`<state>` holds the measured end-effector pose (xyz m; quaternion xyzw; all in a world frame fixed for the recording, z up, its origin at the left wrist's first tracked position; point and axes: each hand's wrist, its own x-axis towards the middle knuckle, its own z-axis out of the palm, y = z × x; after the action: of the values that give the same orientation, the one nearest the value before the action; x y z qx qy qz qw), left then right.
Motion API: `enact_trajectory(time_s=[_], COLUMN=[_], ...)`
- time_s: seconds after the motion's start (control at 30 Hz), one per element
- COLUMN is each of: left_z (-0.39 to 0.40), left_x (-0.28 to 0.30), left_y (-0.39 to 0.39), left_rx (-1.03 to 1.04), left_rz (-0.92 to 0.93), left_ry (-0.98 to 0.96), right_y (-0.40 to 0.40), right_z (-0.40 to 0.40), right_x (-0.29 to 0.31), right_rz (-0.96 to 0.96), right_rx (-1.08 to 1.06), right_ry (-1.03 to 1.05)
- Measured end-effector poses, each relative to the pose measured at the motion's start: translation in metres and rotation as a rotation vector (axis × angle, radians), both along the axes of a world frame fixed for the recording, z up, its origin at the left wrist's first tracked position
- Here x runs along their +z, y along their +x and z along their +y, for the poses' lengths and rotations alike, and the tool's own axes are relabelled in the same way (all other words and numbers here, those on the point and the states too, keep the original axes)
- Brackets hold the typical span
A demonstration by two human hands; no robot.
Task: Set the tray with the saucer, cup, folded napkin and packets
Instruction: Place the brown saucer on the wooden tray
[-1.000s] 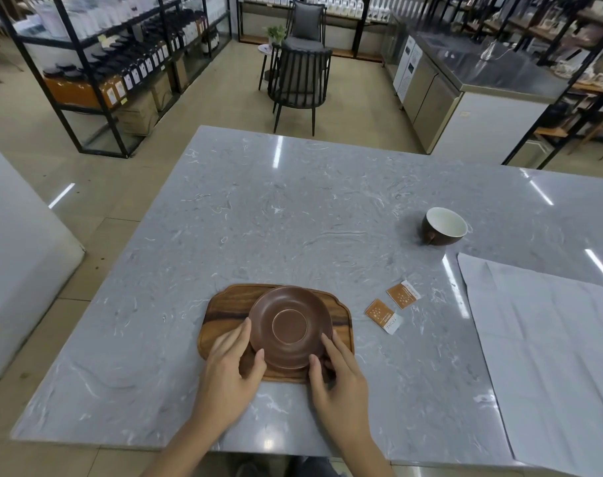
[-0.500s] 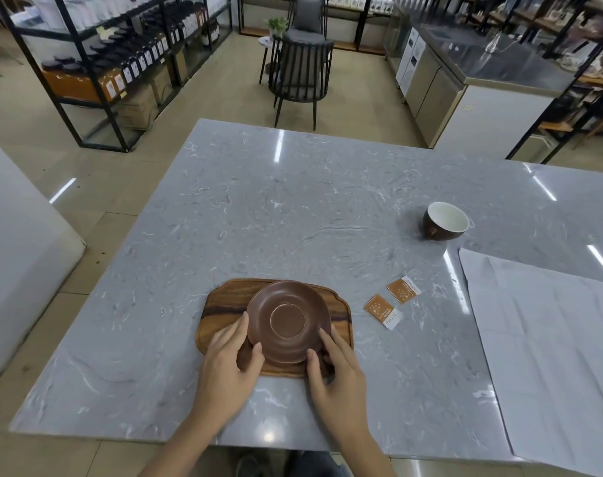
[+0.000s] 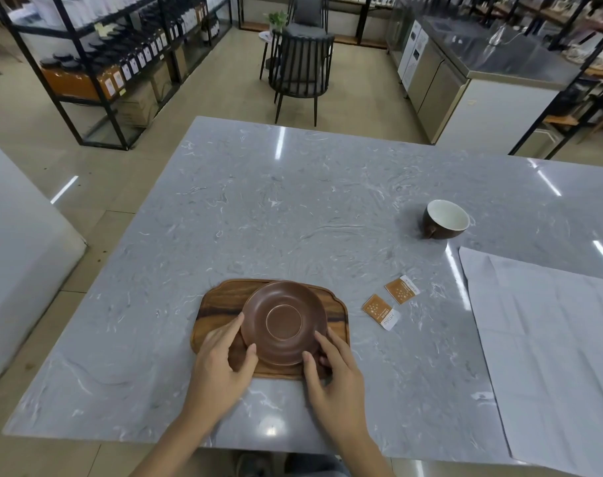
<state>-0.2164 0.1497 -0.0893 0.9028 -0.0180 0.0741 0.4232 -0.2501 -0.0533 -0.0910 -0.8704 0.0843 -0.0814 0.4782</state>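
We see the brown saucer [image 3: 284, 321] lying on the wooden tray [image 3: 221, 301], which sits near the front edge of the grey marbled worktop [image 3: 258, 208]. The saucer covers the middle and right part of the tray, and its far rim reaches the tray's far edge. Our left hand [image 3: 221, 366] rests at the saucer's near left rim, its fingers [image 3: 236, 325] spread along the edge and its thumb touching the rim; they hold the saucer lightly rather than clench it. Our right hand [image 3: 338, 376] mirrors it at the near right rim, thumb on the edge and fingers curved around the side, so the saucer is held between both hands. Two orange packets [image 3: 391, 301] lie flat on the worktop just to the right of the tray, apart from each other. The dark cup [image 3: 446, 220] with a white inside stands farther back on the right, well apart from the tray. The large pale napkin [image 3: 551, 342] lies spread out, unfolded, along the right side of the worktop.
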Motion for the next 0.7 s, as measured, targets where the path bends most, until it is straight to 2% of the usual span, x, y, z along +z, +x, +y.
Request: enact_trajectory(time_s=[0.17,0.27,0.47,0.7], left_z=[-0.001,-0.007,-0.044,-0.117], left_x=[0.016,0.032,0.053,0.065], left_y=[0.019,0.045,0.108,0.181], left_rx=[0.088,0.064,-0.193,-0.431], left_rz=[0.042,0.006,-0.013,0.03], left_ry=[0.002,0.055,0.058,0.083], right_y=[0.008,0.018,0.05,0.098], right_z=[-0.011,-0.025,-0.072,-0.139], right_x=[0.006,0.015,0.03,0.044], right_rz=[-0.019,-0.05,-0.086,-0.027], right_rx=[0.011,-0.02,-0.13,-0.301], right_ry=[0.131,0.187,0.179,0.318])
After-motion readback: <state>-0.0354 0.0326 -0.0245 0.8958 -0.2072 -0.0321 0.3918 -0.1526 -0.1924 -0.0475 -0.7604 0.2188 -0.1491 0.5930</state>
